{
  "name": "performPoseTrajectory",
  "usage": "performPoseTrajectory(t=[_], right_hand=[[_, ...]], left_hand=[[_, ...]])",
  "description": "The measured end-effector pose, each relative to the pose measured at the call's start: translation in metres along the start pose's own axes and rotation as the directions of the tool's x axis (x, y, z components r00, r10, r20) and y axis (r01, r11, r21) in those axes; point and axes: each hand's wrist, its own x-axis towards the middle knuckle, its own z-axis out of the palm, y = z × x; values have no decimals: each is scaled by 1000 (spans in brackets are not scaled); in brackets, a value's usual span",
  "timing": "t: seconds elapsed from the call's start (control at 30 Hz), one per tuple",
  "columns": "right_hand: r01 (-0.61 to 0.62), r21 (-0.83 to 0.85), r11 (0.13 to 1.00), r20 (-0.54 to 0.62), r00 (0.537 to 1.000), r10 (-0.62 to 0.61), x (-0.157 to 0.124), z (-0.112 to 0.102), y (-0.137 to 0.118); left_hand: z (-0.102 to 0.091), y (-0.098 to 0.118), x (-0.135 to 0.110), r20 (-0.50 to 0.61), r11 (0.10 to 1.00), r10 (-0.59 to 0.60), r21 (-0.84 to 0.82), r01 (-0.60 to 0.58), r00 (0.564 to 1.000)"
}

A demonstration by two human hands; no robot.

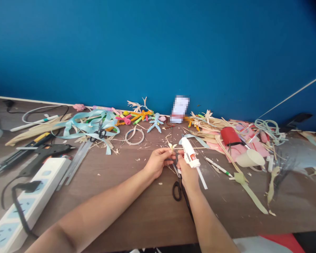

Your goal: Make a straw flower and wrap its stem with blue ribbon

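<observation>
Blue wall (147, 52), messy bench (137, 218) | left hand (159, 161): fingers pinching pale petals (172, 148) low, probs to free the tips | right hand (188, 174): fingers wrapped round glue gun (191, 153), likely for control

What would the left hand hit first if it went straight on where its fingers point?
Probably the right hand, holding the white glue gun, just past the fingertips of the left hand. Depth is unclear from one view; it might meet the gun first.
</observation>
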Motion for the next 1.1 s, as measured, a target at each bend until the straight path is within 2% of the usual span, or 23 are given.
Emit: performPoseTrajectory(t=[0.17,0.27,0.43,0.57,0.7,0.9,1.1], right_hand=[[-59,81,995,72,996,53,1,3,1],[-92,93,991,64,994,86,1,6,0],[-106,222,969,77,993,91,1,5,-3],[-126,298,946,193,979,69,2,-1,-6],[-203,365,909,341,937,73,3,-7,-10],[-263,346,901,399,910,112,5,-11,-13],[-270,288,919,405,904,139,4,-12,-11]], left_hand=[[0,1,0,0,1000,-7,-30,7,1000],[2,0,-1,21,1000,-6,-21,7,1000],[2,-2,-3,117,1000,6,0,-6,993],[-1,1,-3,155,997,34,59,-44,987],[-4,8,-2,218,986,35,149,-69,975],[-7,14,-1,310,956,62,256,-145,949],[-7,14,-1,297,948,80,272,-165,952]])
